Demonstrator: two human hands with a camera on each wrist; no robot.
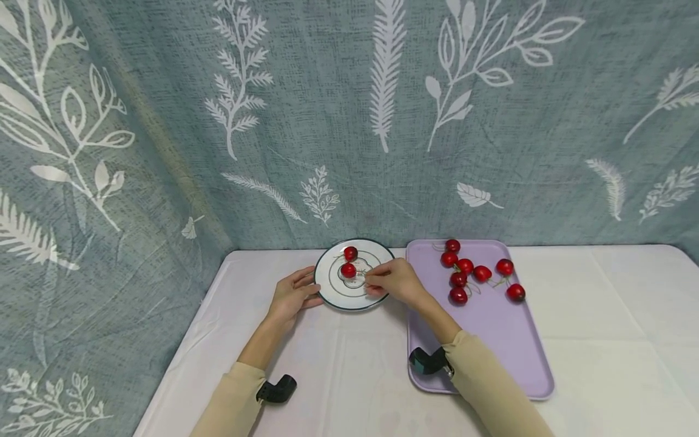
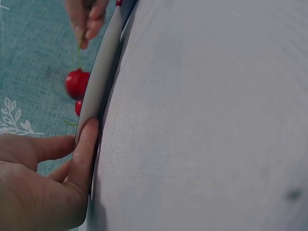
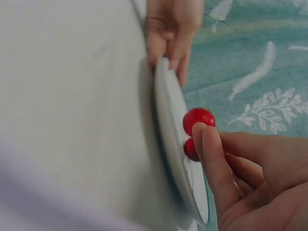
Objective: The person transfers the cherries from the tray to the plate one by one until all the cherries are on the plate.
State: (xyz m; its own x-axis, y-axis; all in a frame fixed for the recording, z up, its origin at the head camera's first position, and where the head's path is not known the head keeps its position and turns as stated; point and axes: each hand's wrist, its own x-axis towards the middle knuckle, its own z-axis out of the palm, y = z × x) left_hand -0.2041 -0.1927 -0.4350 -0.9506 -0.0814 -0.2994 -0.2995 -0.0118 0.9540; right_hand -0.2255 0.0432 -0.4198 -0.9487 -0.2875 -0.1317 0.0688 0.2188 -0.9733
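Note:
My left hand holds the left rim of a white plate with a dark edge, its thumb above and fingers at the side and underneath. Over the plate, my right hand pinches the thin green stem of a red cherry between thumb and fingertips. That cherry hangs from the stem just at the plate's surface; whether it touches is hard to tell. Right behind it, a second cherry lies on the plate. In the right wrist view, the fingertips partly cover the held cherry.
To the right is a lilac tray with several stemmed cherries grouped in its far half. My right forearm crosses the tray's left side. A white cloth covers the table, and a teal leaf-patterned curtain hangs behind and on the left.

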